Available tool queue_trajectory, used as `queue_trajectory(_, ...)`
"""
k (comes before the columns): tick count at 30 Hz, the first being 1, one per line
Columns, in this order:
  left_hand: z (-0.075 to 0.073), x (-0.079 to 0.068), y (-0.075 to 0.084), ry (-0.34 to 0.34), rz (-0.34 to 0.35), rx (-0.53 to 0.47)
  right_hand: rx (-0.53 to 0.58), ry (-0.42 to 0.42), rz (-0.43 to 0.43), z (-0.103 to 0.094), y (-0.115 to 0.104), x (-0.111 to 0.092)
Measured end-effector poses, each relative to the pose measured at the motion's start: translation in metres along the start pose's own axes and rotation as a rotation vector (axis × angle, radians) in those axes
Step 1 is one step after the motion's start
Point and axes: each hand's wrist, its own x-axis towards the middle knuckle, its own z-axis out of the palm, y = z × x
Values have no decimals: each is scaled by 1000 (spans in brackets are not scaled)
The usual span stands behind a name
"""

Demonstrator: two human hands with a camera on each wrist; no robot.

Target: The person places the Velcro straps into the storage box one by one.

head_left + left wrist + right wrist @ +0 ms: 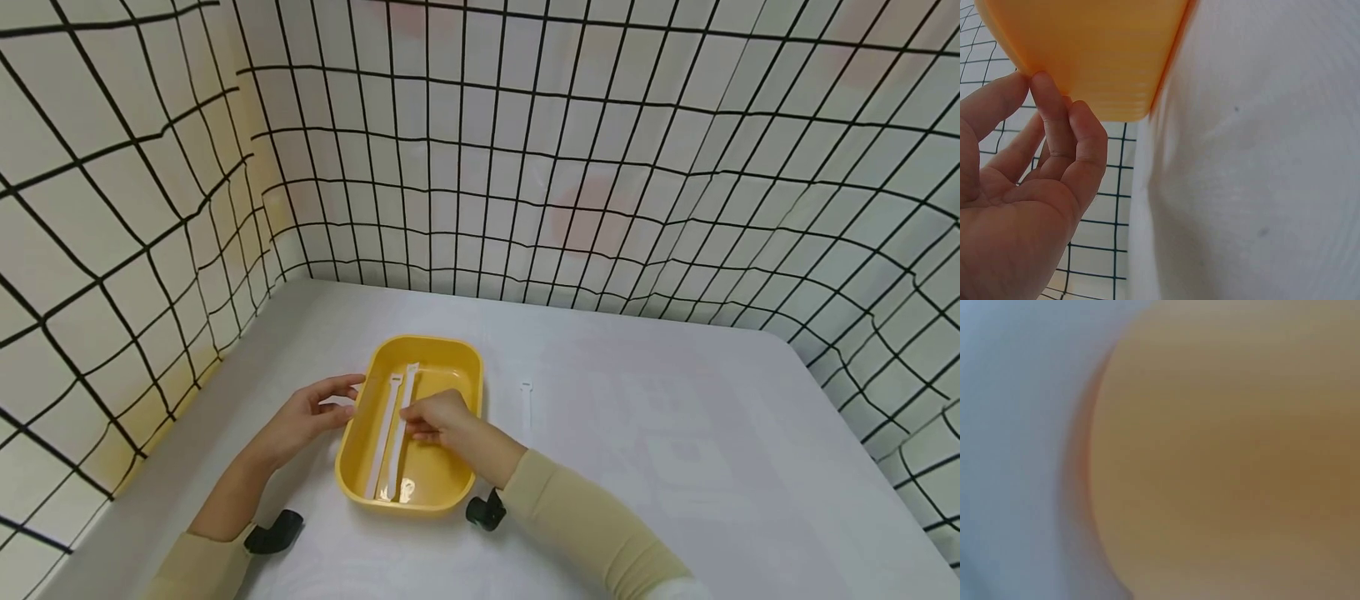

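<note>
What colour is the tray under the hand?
The tray is yellow; the head view shows it best.

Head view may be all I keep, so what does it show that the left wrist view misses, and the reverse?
Only the head view: the right hand, two white strips in the yellow tray, a third strip on the table.
Only the left wrist view: the palm of the left hand and the tray's outer wall on that side.
Both: the left hand touching the tray, the table and the black grid.
</note>
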Motion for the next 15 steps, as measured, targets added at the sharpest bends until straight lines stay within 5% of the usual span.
queue_trajectory(15,0,1,-1,5,2,0,-107,84,9,4,-1,-3)
